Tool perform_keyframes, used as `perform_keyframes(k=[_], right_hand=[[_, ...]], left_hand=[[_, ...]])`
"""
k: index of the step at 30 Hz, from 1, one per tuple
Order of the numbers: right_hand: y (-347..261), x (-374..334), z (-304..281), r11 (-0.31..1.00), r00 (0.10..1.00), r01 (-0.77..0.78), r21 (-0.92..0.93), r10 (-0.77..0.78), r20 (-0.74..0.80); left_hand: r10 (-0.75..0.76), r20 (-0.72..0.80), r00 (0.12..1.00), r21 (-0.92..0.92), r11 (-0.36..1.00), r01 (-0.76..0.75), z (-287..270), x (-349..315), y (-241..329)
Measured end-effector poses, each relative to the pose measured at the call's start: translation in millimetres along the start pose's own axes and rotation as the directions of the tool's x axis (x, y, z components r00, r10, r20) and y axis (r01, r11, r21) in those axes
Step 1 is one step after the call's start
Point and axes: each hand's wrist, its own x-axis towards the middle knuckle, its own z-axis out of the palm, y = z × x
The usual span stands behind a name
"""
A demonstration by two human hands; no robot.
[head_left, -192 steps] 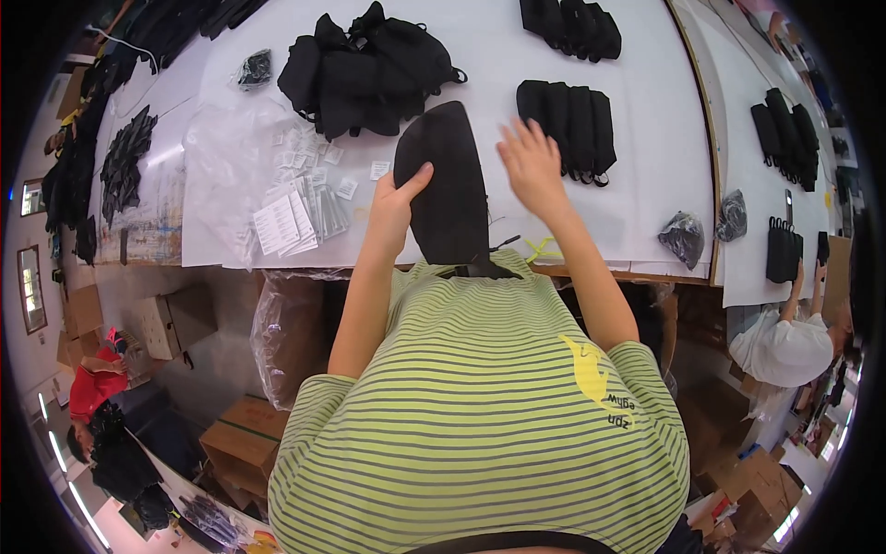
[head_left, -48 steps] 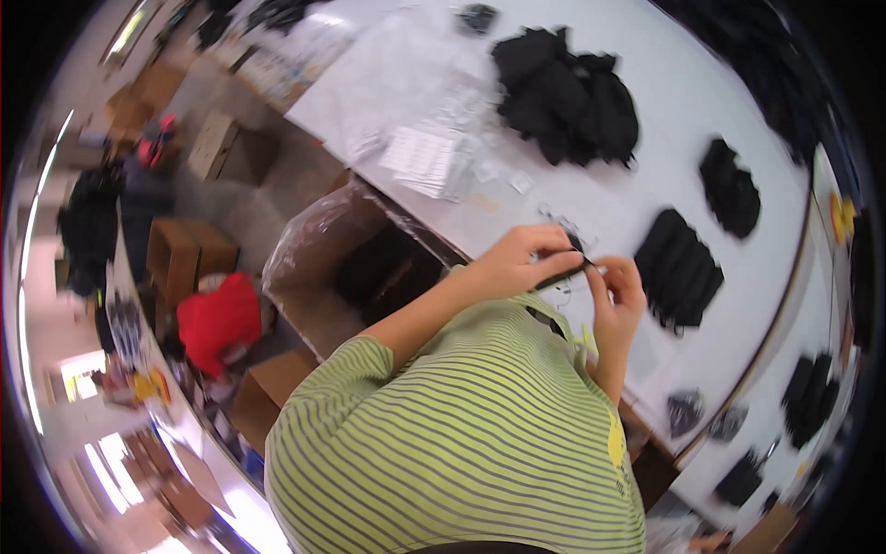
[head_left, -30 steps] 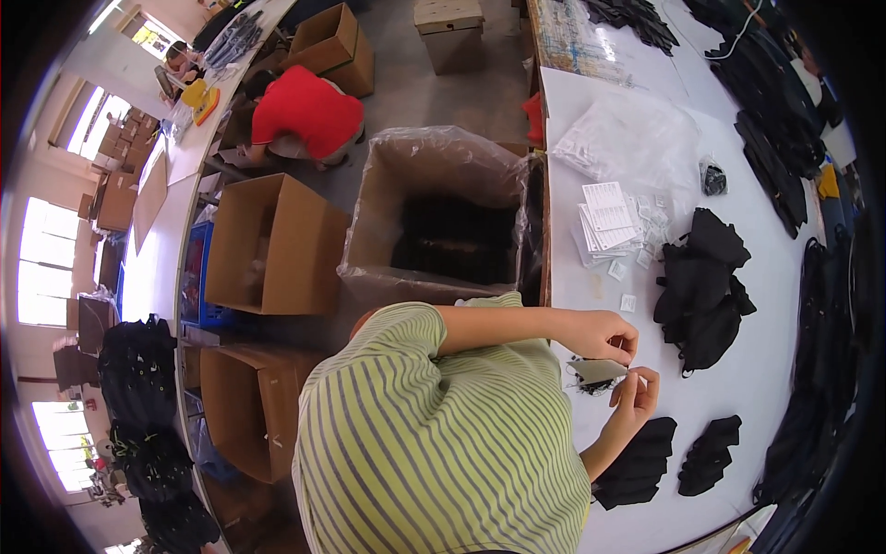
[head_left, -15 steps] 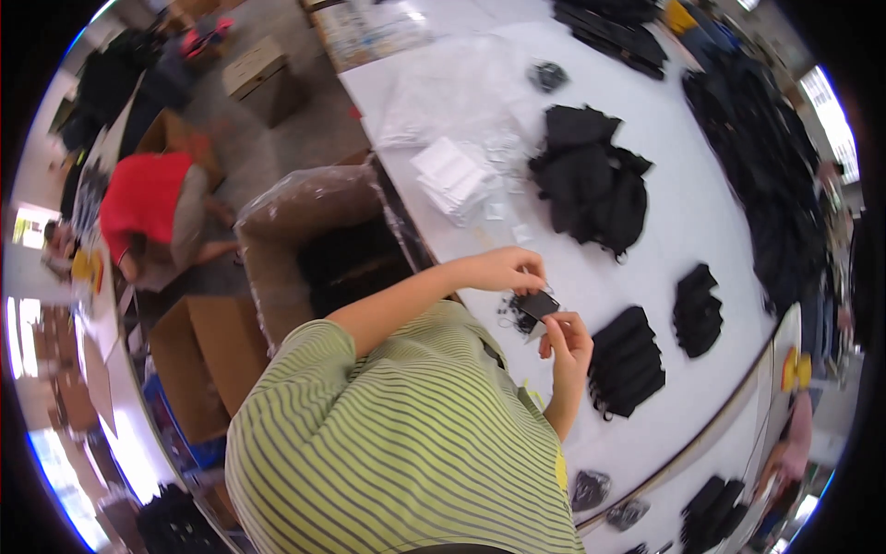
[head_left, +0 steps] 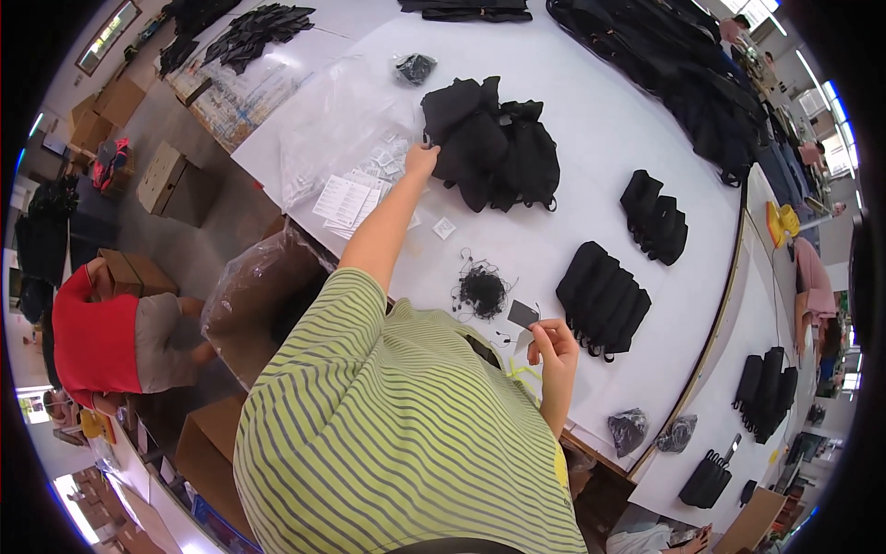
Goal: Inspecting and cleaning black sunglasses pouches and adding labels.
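My left arm is stretched forward, and my left hand [head_left: 422,161] is closed at the left edge of a heap of black fabric items [head_left: 475,148]. Its fingertips pinch the edge of one item, partly hidden. Close to my body, my right hand [head_left: 556,345] pinches a small dark rectangular hang tag [head_left: 522,314] between thumb and fingers. Just left of the tag, a tangle of black tag strings [head_left: 483,291] lies on the white table [head_left: 406,249]. Near my left forearm are printed white sheets [head_left: 348,200] and small white packets [head_left: 388,157].
Rows of folded black items [head_left: 603,300] lie to the right, with a smaller group [head_left: 653,217] beyond. Dark bagged bundles [head_left: 628,430] sit at the near right edge. A plastic-lined carton [head_left: 254,295] stands at left, where a person in red [head_left: 97,337] bends over.
My left hand has left the tag and reached forward to the black heap. The right hand keeps the tag beside the strings. My view has turned, shifting the table leftward.
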Motion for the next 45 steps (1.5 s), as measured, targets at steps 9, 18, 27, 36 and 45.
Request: perform_keyframes(k=[9,18,27,36,45], right_hand=[[8.4,10.8,-6.2,1.000,0.999,0.029,0.004,-0.029,0.041],[4.6,19.0,0.1,0.991,0.991,0.086,-0.099,-0.074,0.112],[3.4,6.2,2.4,0.999,0.995,0.024,-0.047,-0.019,0.097],[13.9,19.0,-3.8,0.998,0.991,0.033,-0.048,-0.026,0.135],[25.2,44.7,17.8,0.987,0.986,0.156,-0.042,-0.158,-0.051]], left_hand=[[-0.040,-0.222,0.974,-0.142,0.990,0.008,16.2,-13.0,50.4],[-0.300,0.056,0.952,-0.253,0.918,0.304,20.0,21.9,24.3],[-0.219,-0.051,0.974,-0.166,0.964,0.208,8.7,10.5,45.2],[0.480,0.093,0.872,-0.266,0.856,-0.443,-31.2,-47.3,138.0],[0.257,0.769,0.586,-0.429,0.887,0.172,-97.3,-194.3,121.5]])
